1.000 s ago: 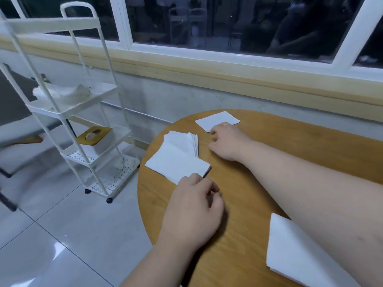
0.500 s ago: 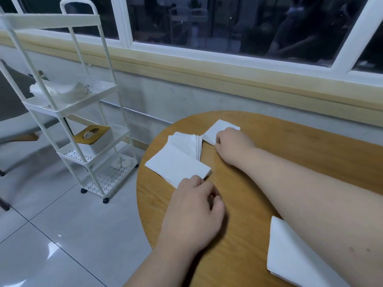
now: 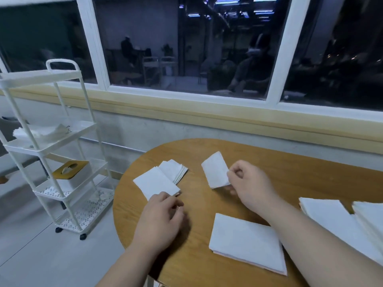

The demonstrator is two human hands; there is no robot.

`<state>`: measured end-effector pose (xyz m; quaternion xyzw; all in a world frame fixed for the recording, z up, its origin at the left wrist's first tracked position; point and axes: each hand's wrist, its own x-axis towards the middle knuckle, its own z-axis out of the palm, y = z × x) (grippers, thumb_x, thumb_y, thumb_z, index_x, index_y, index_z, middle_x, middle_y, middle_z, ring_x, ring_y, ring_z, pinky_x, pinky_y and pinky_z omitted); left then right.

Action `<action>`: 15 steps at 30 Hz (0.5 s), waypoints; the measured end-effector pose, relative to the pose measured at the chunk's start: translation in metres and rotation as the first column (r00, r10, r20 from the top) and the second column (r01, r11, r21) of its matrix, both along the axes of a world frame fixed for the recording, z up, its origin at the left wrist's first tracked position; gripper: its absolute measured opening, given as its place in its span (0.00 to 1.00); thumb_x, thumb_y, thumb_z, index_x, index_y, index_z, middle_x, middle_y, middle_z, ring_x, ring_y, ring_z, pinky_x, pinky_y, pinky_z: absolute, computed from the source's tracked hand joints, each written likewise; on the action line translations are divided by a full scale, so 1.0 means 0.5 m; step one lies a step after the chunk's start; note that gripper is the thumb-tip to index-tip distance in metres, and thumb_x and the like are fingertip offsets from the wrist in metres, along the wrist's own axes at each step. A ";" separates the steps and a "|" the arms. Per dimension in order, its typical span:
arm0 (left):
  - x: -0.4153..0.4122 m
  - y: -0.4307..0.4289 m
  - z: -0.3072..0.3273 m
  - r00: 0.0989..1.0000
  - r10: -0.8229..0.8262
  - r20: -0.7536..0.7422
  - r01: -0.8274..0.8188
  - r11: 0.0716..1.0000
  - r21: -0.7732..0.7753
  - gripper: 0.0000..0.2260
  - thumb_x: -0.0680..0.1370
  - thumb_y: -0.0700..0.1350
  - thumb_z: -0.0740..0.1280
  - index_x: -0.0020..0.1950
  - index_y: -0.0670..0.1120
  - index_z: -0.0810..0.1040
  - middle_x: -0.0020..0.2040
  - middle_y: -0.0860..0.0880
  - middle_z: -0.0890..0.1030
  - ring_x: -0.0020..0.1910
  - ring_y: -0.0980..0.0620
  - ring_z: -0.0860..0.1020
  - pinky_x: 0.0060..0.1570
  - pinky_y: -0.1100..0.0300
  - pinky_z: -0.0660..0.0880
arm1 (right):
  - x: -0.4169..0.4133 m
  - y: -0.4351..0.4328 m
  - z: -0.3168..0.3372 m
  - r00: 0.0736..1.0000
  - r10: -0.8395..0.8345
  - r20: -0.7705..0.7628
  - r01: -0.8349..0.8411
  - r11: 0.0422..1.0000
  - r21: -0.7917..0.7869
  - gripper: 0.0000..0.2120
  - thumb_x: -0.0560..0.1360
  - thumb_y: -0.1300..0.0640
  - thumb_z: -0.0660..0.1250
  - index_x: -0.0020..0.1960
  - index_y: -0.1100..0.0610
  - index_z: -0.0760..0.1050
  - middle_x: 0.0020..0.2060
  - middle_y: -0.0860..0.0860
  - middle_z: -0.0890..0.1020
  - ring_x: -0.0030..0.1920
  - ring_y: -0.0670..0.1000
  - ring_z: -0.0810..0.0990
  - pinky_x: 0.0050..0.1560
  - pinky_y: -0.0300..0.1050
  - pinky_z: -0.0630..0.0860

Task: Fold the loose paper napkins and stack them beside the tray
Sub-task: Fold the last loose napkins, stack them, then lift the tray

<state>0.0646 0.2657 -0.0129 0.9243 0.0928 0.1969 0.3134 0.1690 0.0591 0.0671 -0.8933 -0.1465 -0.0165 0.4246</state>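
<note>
My right hand (image 3: 247, 183) pinches a small folded white napkin (image 3: 215, 169) and holds it raised above the round wooden table (image 3: 290, 175). To its left lies a stack of folded napkins (image 3: 176, 169), with a larger folded napkin (image 3: 154, 183) overlapping its near side. My left hand (image 3: 160, 219) rests on the table with its fingertips at that napkin's near corner, fingers loosely curled. A bigger white napkin (image 3: 246, 241) lies near the front, partly under my right forearm. More white napkins (image 3: 335, 220) are piled at the right edge.
A white three-tier trolley (image 3: 51, 154) on wheels stands on the tiled floor left of the table, with paper on its upper shelf and a tissue box (image 3: 70, 172) on the middle one. A wall with a window ledge runs behind the table.
My right hand drew the small folded napkin from the far side of the table and lifted it off the surface. The view tilted up. My left hand stayed by the stack.
</note>
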 end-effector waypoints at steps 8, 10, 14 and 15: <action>-0.064 -0.142 0.093 0.971 -0.228 0.074 0.239 0.899 -0.366 0.25 0.78 0.63 0.62 0.75 0.66 0.63 0.69 0.69 0.68 0.69 0.72 0.64 0.63 0.71 0.63 | -0.184 -0.134 0.070 0.973 0.186 -0.132 -0.105 0.880 0.463 0.07 0.83 0.63 0.61 0.46 0.63 0.72 0.38 0.60 0.80 0.39 0.53 0.84 0.46 0.53 0.84; -0.085 -0.172 0.106 0.958 -0.281 0.061 0.277 0.848 -0.451 0.28 0.76 0.65 0.58 0.76 0.68 0.59 0.69 0.69 0.68 0.68 0.76 0.64 0.64 0.73 0.62 | -0.212 -0.156 0.076 0.970 0.212 -0.114 -0.123 0.842 0.525 0.08 0.83 0.65 0.59 0.44 0.63 0.70 0.36 0.59 0.75 0.37 0.53 0.81 0.45 0.53 0.84; -0.121 -0.226 0.121 0.942 -0.312 0.121 0.313 0.694 -0.649 0.22 0.79 0.64 0.59 0.73 0.69 0.62 0.67 0.72 0.71 0.63 0.78 0.68 0.61 0.77 0.65 | -0.249 -0.194 0.075 0.958 0.243 -0.154 -0.092 0.765 0.638 0.09 0.83 0.65 0.57 0.44 0.64 0.69 0.39 0.66 0.75 0.40 0.59 0.81 0.45 0.58 0.84; -0.125 -0.232 0.119 0.938 -0.314 0.147 0.318 0.614 -0.723 0.22 0.80 0.60 0.63 0.73 0.68 0.64 0.67 0.68 0.75 0.64 0.70 0.73 0.64 0.69 0.69 | -0.253 -0.203 0.068 0.953 0.244 -0.177 -0.070 0.751 0.657 0.09 0.83 0.65 0.57 0.45 0.64 0.69 0.41 0.68 0.77 0.41 0.60 0.83 0.44 0.58 0.84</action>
